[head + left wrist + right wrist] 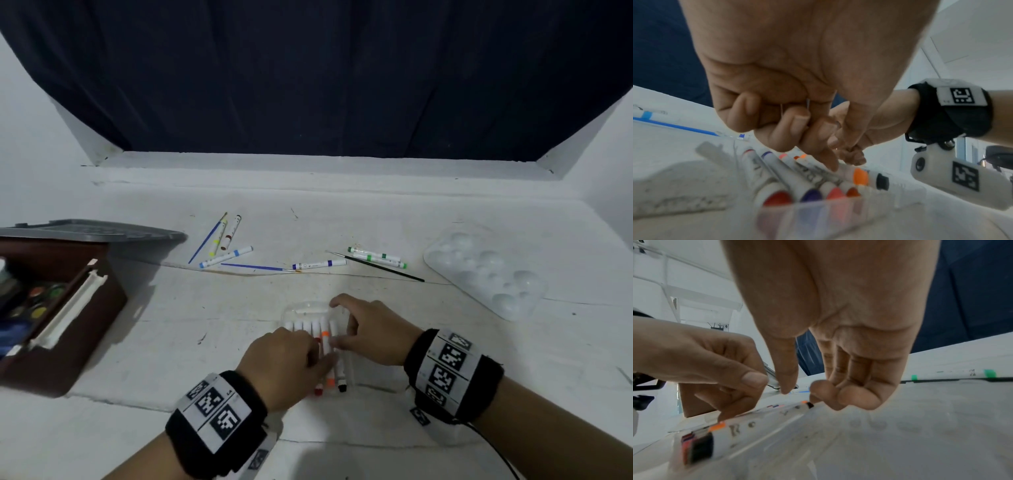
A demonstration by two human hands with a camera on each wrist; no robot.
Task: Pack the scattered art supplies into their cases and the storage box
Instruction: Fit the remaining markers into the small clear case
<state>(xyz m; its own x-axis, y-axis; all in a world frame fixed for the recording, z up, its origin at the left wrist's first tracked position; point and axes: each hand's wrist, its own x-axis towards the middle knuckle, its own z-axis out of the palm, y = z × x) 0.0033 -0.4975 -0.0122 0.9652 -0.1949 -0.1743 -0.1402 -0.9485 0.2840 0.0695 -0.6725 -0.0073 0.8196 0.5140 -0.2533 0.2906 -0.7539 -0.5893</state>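
Note:
A clear marker case [301, 310] lies on the white table in front of me, with several markers side by side in it. An orange marker [325, 337] sits a little above its neighbours, beside a black-capped marker [342, 387]. My left hand [308, 356] is curled over the row, thumb and fingertips on the orange marker [860, 176]. My right hand [337, 322] arches over the case's right side, its curled fingers [838, 394] at the case edge near the black marker's tip [809, 404]. Loose markers [226, 256] and brushes [205, 241] lie farther back.
A brown storage box [102, 301] with paints inside stands at the left, a grey lid [96, 231] behind it. At the right lies a white palette [483, 270]. A purple marker [318, 263], green markers [376, 257] and a black brush [383, 267] lie mid-table.

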